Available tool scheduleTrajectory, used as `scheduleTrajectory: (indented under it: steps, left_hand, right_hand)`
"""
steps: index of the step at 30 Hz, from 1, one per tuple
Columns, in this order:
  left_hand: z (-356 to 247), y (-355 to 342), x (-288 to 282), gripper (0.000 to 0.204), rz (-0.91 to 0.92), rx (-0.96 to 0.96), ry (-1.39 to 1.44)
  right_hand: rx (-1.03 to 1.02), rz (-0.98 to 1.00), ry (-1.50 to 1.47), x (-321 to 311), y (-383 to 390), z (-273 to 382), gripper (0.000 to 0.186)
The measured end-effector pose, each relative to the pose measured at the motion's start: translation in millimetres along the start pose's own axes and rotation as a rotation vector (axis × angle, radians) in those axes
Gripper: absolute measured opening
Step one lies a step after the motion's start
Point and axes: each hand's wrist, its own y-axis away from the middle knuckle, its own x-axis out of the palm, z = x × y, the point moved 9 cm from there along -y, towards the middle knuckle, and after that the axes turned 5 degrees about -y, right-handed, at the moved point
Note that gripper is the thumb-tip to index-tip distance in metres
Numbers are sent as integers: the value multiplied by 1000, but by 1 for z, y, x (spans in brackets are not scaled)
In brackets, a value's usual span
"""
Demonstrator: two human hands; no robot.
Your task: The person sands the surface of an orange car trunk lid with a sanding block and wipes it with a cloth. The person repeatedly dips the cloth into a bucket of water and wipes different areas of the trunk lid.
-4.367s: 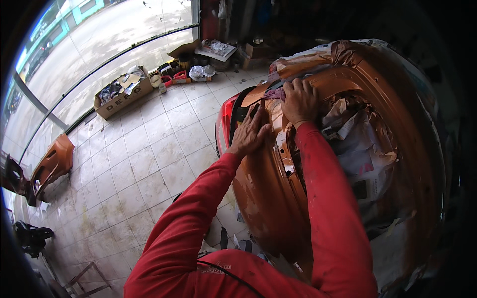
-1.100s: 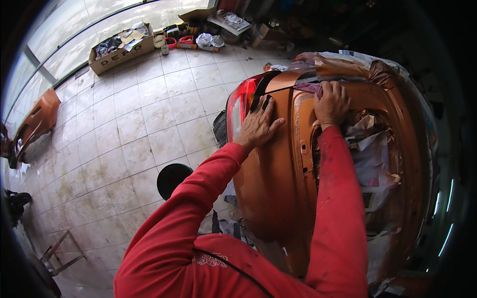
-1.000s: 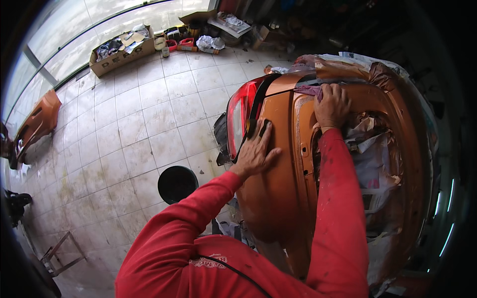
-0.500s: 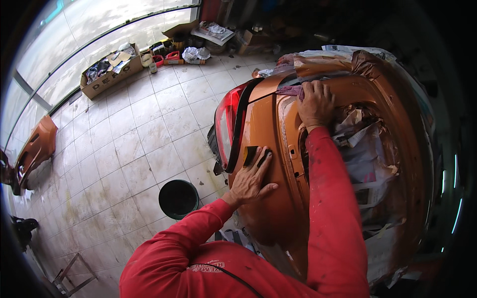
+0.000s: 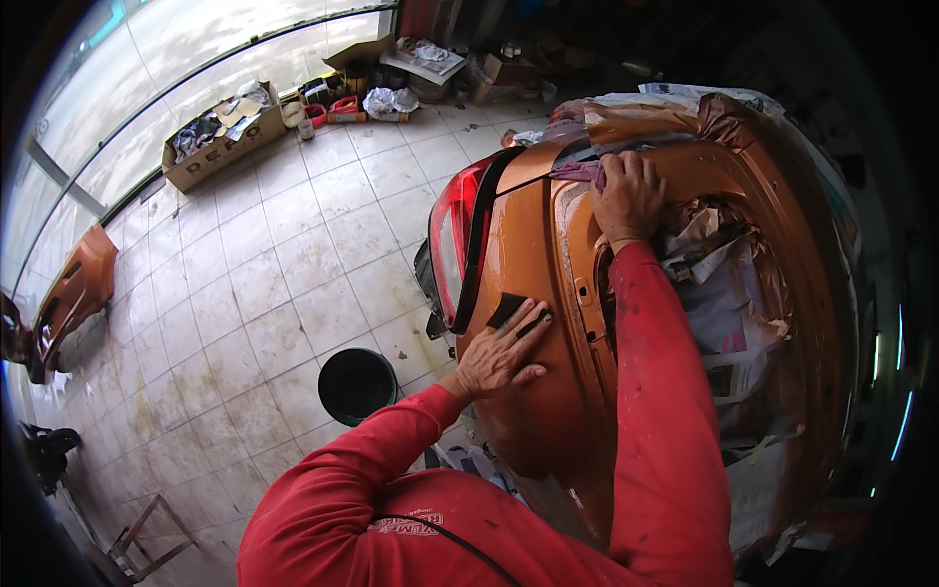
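My left hand (image 5: 497, 360) lies on the orange car body panel (image 5: 523, 421) just below the red tail light (image 5: 452, 220), pressing a thin dark sheet (image 5: 506, 307) under its outstretched fingers. Higher up, my right hand (image 5: 629, 201) grips a purple cloth (image 5: 572, 172) on the upper edge of the panel, fingers curled over it. To the right of it, crumpled masking paper (image 5: 719, 279) fills the large opening in the body. Both of my forearms are in red sleeves.
A dark bucket (image 5: 356, 386) stands on the tiled floor left of the car. A loose orange bumper (image 5: 76, 293) is at the far left, a metal frame (image 5: 147, 533) below it. A cardboard box (image 5: 220, 147) and assorted clutter line the glass front.
My left hand has slid down the panel with the dark sheet, from beside the tail light's upper part to below it. My right hand stays with the cloth at the upper edge.
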Motion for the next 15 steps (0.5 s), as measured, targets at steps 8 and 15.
scheduleTrajectory:
  steps: [8, 15]
  left_hand:
    - [81, -93, -41, 82, -186, -286, 16]
    - [-49, 19, 13, 84, 27, 130, 37]
  right_hand:
    - [-27, 11, -32, 1, -3, 17, 29]
    - [2, 54, 8, 0, 0, 0, 25]
